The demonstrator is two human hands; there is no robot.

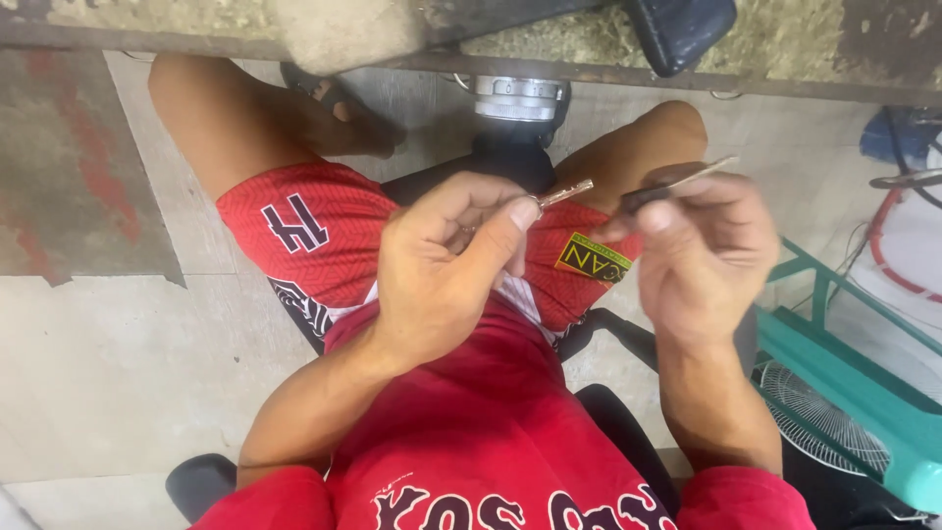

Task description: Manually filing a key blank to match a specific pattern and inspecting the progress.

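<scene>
My left hand (446, 260) pinches a small metal key (566, 192) between thumb and forefinger, its blade pointing up and right. My right hand (702, 250) grips a thin tool with a dark handle (648, 199) and a slim metal blade (708, 172) that sticks out to the upper right. The two hands are held close together above my lap, a short gap between key and tool. I sit in red shorts (314, 240) and a red shirt (481, 432).
A workbench edge (687, 83) runs across the top, with a round metal machine part (518, 98) hanging under it. A green frame (854, 373) and a white fan grille (819, 417) stand at the right. Black chair arms (201, 481) flank my seat above the concrete floor (98, 363).
</scene>
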